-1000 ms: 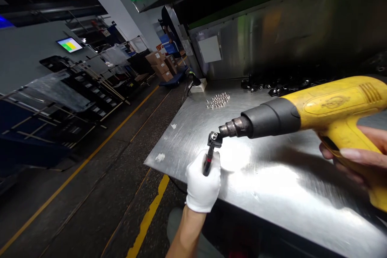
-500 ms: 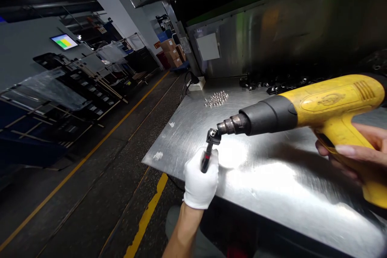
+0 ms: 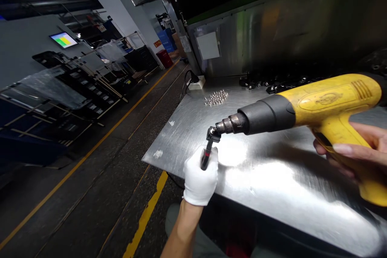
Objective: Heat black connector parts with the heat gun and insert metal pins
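My left hand (image 3: pixel 200 177), in a white glove, is closed around a thin black tool with a red band (image 3: pixel 207 154). At the tool's upper end is a small black part (image 3: pixel 214 134) with a bit of shiny metal on it. My bare right hand (image 3: pixel 359 149) grips the handle of a yellow heat gun (image 3: pixel 335 98). The gun points left, and its stepped metal nozzle (image 3: pixel 231 124) is right at the small black part; whether they touch I cannot tell.
Small shiny metal pieces (image 3: pixel 216 97) lie in a cluster on the metal table (image 3: pixel 181 141). Behind them are a white power strip (image 3: pixel 196 83) and a row of black parts (image 3: pixel 272 84). A metal panel (image 3: pixel 242 44) rises at the back.
The heat gun has shifted slightly left, its nozzle now nearer the metal bit on the black part. In the far aisle, the stacked cardboard boxes have moved mostly out of sight.
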A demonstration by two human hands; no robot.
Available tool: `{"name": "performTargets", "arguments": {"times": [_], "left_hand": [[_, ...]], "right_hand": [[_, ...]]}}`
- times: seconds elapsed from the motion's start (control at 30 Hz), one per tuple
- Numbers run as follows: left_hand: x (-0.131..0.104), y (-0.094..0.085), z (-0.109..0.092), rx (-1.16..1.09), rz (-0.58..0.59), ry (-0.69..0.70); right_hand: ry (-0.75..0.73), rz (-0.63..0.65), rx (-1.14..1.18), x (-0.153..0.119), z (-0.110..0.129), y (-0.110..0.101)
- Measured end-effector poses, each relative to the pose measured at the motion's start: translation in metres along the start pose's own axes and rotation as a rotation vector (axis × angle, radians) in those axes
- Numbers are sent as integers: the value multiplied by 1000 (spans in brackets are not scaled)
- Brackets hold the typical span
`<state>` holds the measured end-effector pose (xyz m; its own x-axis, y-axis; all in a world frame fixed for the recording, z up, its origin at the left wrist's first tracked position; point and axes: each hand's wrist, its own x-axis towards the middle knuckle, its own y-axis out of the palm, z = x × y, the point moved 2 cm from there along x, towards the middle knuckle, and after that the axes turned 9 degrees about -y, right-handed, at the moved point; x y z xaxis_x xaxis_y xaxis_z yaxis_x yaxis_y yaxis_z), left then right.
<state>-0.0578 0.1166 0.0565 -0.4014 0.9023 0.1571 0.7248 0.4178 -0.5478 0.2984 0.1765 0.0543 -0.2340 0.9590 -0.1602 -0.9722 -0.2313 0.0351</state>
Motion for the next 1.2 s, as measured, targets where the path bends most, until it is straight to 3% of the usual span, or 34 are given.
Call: {"name": "performTargets", "arguments": {"times": [0.1,0.5,1.2], "left_hand": [[0,1,0,3,-5,-7],[0,0,0,15,-1,-9],[0,1,-1,0,10,-13]], "right_hand": [[49,42,-18,-1,-3,-2],[58,17,-28,0,2,-3],[15,37,-42,1,1,-3]]}}
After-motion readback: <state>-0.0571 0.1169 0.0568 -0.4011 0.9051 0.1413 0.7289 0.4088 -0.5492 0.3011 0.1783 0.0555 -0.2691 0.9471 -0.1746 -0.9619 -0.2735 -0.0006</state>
